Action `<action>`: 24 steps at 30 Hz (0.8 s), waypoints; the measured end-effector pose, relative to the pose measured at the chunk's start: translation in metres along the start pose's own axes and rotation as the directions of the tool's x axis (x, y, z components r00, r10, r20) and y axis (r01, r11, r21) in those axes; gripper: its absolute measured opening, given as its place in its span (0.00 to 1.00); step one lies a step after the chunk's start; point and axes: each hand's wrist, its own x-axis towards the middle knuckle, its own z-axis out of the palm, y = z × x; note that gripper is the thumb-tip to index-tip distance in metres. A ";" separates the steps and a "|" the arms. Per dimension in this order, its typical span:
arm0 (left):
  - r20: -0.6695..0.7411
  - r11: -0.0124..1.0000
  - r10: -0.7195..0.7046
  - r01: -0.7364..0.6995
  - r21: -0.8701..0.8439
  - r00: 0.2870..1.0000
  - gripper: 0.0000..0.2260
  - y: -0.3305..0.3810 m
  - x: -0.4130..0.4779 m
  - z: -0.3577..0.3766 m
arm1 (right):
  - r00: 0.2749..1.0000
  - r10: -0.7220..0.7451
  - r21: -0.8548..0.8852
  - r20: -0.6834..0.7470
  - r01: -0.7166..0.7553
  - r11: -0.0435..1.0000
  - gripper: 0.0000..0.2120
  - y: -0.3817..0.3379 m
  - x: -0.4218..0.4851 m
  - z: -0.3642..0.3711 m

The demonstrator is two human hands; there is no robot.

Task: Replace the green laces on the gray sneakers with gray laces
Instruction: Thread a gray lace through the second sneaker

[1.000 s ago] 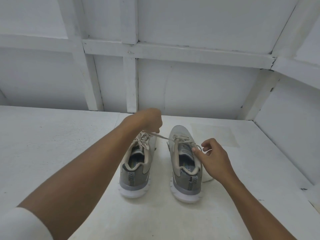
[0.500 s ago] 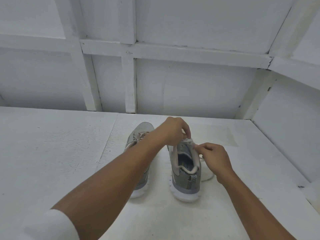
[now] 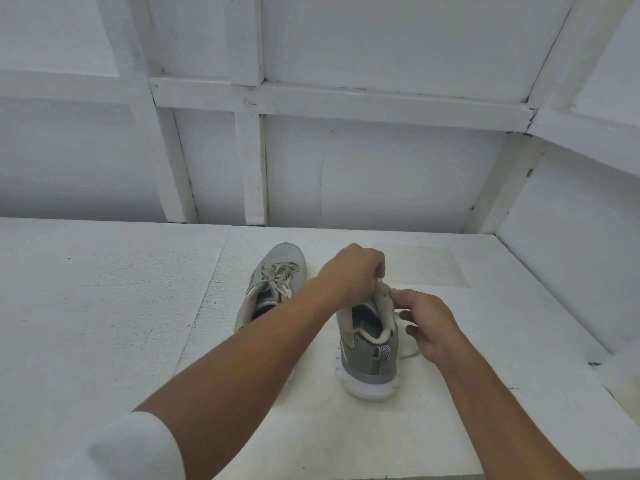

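A white-painted board wall point(image 3: 381, 161) crossed by white wooden battens backs a white, lightly pitted tabletop point(image 3: 104, 306), with a second wall closing in on the right. Both bare forearms reach in from the near edge, the left one coming out of a white sleeve point(image 3: 131, 448).

Two gray mesh sneakers with white soles stand side by side, toes to the wall. The left gray sneaker point(image 3: 280, 268) is partly hidden by the left forearm and shows its lacing tied. The right gray sneaker point(image 3: 367, 355) has a chevron-patterned heel tab; print on its teal insole is too blurred to read.

The left hand point(image 3: 349, 271) hangs over this shoe's tongue, fingers curled tight, pinching the pale gray lace point(image 3: 381, 284). The right hand point(image 3: 429, 323), just beside the collar, nips the same lace between thumb and forefinger, its other fingers loosely bent. A slack loop lies on the tabletop beside the shoe.
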 end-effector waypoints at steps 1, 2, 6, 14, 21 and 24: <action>0.000 1.000 0.002 -0.002 0.010 1.000 0.07 0.000 0.000 0.001 | 1.000 0.003 0.008 0.004 -0.003 1.000 0.08 0.000 0.000 0.000; -0.002 1.000 0.008 -0.008 0.020 1.000 0.07 0.000 0.001 0.003 | 1.000 0.006 0.013 0.009 -0.006 1.000 0.08 0.000 0.000 0.000; -0.021 0.998 0.039 -0.038 0.050 0.999 0.07 0.000 0.001 0.006 | 1.000 0.009 0.008 0.014 -0.010 1.000 0.08 0.001 0.000 0.000; -0.043 0.996 0.066 -0.063 0.061 0.997 0.08 0.002 0.001 0.008 | 1.000 0.002 0.006 0.014 -0.002 1.000 0.08 0.000 -0.001 -0.001; -0.022 0.995 0.060 -0.058 0.077 0.998 0.08 0.005 -0.001 0.005 | 1.000 -0.001 -0.006 0.023 0.002 1.000 0.09 -0.001 -0.002 0.000; -0.011 0.992 0.071 -0.069 0.107 0.997 0.08 0.009 -0.003 0.004 | 0.999 -0.009 -0.004 0.045 0.009 1.000 0.08 -0.003 -0.005 0.001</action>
